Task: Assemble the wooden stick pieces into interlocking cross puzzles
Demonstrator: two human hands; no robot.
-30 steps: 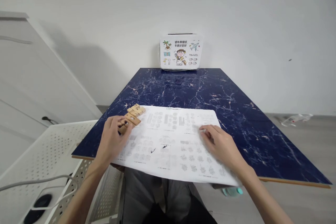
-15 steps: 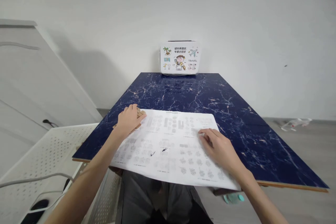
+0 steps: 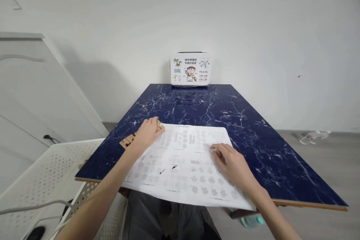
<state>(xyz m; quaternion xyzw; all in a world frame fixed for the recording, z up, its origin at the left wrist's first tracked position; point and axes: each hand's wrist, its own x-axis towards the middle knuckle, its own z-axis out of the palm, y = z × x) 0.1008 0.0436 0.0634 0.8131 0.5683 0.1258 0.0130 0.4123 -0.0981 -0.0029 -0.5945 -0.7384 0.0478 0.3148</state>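
Observation:
A large white printed sheet [image 3: 180, 150] with rows of small grey drawings lies over the near edge of the table. At its upper left corner my left hand [image 3: 147, 133] is closed around light brown wooden pieces [image 3: 160, 125], which show past the fingertips; the hand partly hides them. More flat brown wooden pieces [image 3: 127, 141], with dark holes, lie on the table beside my left wrist. My right hand [image 3: 229, 159] rests on the right part of the sheet, fingers loosely bent and thumb apart, with nothing visible in it.
The dark blue marbled table [image 3: 194, 105] reaches to the wall. A white box [image 3: 190, 69] with cartoon pictures stands at its far edge. Left is a white perforated rack [image 3: 81, 150] with cables. A bottle [image 3: 252, 220] is below the table, and clear plastic [image 3: 313, 137] lies on the floor.
My left hand has slid right over the sheet's upper left corner with wooden pieces, uncovering others to its left. My right hand stays almost in place. The view has tilted up slightly.

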